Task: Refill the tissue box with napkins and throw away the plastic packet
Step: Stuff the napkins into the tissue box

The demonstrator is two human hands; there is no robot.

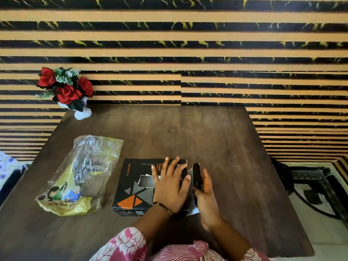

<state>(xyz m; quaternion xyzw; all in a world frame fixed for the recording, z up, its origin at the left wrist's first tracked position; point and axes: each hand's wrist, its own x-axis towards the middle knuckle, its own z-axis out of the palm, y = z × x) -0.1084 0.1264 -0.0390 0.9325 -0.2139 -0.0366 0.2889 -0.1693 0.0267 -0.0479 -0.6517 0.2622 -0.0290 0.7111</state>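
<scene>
closing up the tissue box (135, 187), by the look of it: your left hand (170, 187) is lying flat on the lid, fingers straight and spread, pressing down, not gripping. your right hand (204, 187) is working the black end flap (196, 176) at the box's right end, fingers fairly straight along it and the thumb seeming to hook it; can't tell if that's a real pinch. something white is showing just under that flap, probably napkin or the flap's inner face, too unclear to call. the box is sitting near the front middle of the table (216, 140).

the plastic packet (81, 176) is lying crumpled just left of the box, apart from it, looking emptied. i'm judging the refill nearly done, so next you're tucking the flap home, then freeing a hand for the packet.

the flower vase (75, 102) is standing at the far left corner, well apart. nothing is blocking the reach to the packet. no bin is showing in view.
</scene>
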